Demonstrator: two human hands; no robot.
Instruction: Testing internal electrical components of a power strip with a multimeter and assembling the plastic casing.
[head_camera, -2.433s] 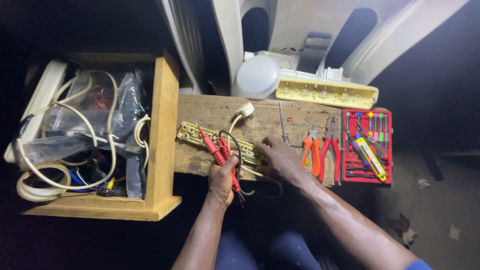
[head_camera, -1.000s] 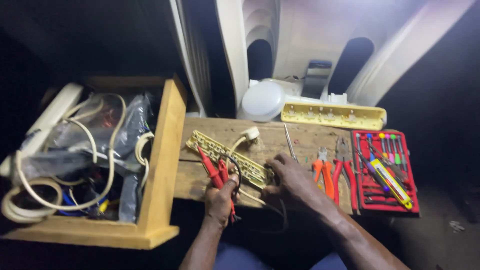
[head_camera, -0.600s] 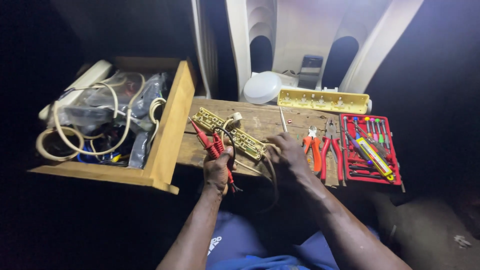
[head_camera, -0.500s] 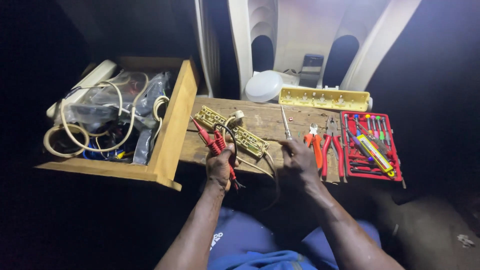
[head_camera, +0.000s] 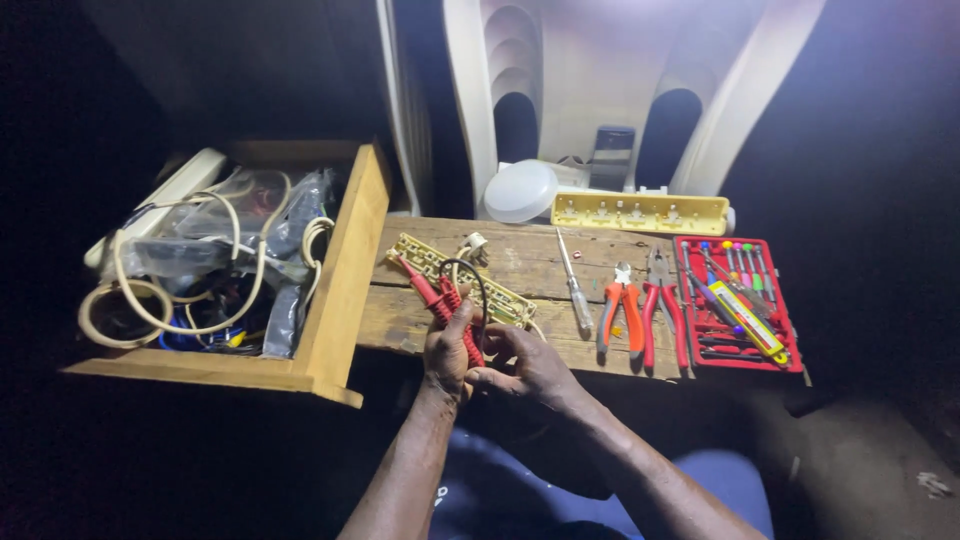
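Centrally, red probes (head_camera: 440, 300) are clasped in the left hand (head_camera: 447, 352), right hand (head_camera: 525, 362) curled alongside with its grip unclear; light, rigid-handled, best held mid-handle, leads limp.

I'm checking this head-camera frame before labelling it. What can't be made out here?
- Right hand: its fingertips curl behind the left hand, so its grip is unclear.
- Red probes: rear ends hidden in the left hand.
- Wooden drawer: tangled cables hide its contents.
- Red tool case: bits too small to identify.

A white plastic chair (head_camera: 600, 100) stands in darkness (lit from above).
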